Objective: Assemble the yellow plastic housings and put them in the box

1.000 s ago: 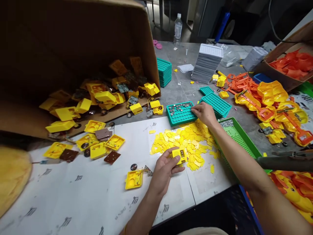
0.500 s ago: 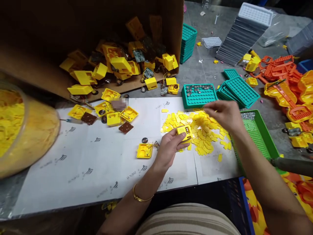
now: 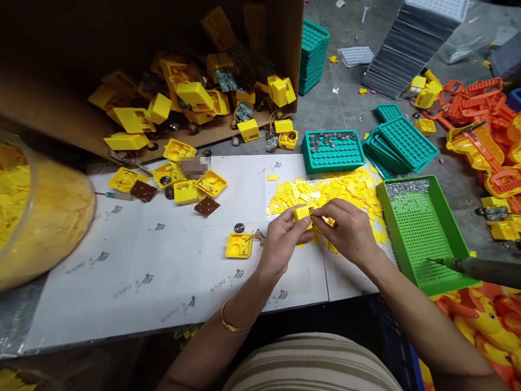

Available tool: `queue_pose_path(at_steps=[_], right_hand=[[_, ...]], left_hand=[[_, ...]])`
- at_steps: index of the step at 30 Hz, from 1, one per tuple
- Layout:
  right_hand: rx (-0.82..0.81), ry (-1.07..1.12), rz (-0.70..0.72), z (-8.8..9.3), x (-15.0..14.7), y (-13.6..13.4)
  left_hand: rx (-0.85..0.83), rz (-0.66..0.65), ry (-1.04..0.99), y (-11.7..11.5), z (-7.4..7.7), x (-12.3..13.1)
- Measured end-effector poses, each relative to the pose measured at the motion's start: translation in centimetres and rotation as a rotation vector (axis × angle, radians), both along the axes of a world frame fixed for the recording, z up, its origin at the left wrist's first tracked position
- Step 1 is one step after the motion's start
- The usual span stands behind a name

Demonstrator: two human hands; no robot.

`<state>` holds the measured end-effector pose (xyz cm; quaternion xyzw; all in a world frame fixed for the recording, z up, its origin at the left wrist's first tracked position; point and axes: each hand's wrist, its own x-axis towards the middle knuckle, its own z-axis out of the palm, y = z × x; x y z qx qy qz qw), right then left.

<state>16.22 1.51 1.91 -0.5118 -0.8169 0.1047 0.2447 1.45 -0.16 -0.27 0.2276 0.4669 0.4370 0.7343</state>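
Note:
My left hand (image 3: 282, 239) holds a small yellow plastic box (image 3: 303, 212) just above the white paper sheet (image 3: 163, 271). Meeting it from the right, my right hand (image 3: 345, 231) pinches at the box's right side with its fingertips; what is between them is too small to tell. Both hands hover over a heap of flat yellow chips (image 3: 337, 193). Behind the heap lies a teal tray (image 3: 334, 152) with several button cells in its pockets. An open yellow housing (image 3: 238, 245) with wires sits just left of my left hand.
A tipped cardboard box (image 3: 163, 65) spills yellow housings at the back left. A green perforated tray (image 3: 419, 233) with screws lies on the right, a screwdriver (image 3: 476, 267) across its near corner. Stacked teal trays (image 3: 401, 144), grey trays (image 3: 407, 43) and orange parts (image 3: 480, 108) crowd the right.
My right hand came back from the teal tray to the yellow box in my left hand. The camera tipped downward and closer.

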Motion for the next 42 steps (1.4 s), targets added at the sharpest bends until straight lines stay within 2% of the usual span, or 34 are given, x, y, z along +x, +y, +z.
queue_pose_path(at_steps=[7,12,15,20,22,24,27,31,34,38,42], right_hand=[[-0.042,-0.192,0.107,1.0,1.1,0.1],[-0.265,-0.112,0.140,1.5,1.8,0.2],[-0.417,0.041,0.098,1.7,2.5,0.5],[-0.768,0.481,-0.011,1.1,3.6,1.0],[-0.929,0.589,-0.003,0.8,3.6,1.1],[-0.997,0.643,0.028,0.7,3.3,1.2],[-0.966,0.686,-0.009,0.7,2.5,1.0],[-0.895,0.790,-0.057,0.6,2.1,0.0],[-0.797,0.860,-0.162,0.2,2.3,-1.2],[-0.801,0.932,-0.285,-0.5,2.3,-2.8],[-0.883,1.095,-0.321,-0.7,1.9,-3.5]], left_hand=[[0.046,-0.040,0.111,-0.4,0.0,0.2],[0.067,-0.124,0.187,-0.5,0.2,0.1],[0.065,-0.170,0.184,-0.6,0.5,0.1],[0.099,-0.196,0.125,-0.9,1.1,0.3],[0.103,-0.200,0.117,-1.0,1.2,0.4],[0.090,-0.189,0.113,-1.1,1.1,0.4],[0.023,-0.094,0.038,-1.0,0.9,0.4],[-0.125,0.004,-0.194,-0.6,0.6,0.6],[-0.183,0.061,-0.313,-0.6,0.6,0.9],[-0.164,0.157,-0.341,-1.0,0.9,1.6],[-0.078,0.160,-0.354,-1.9,1.3,2.2]])
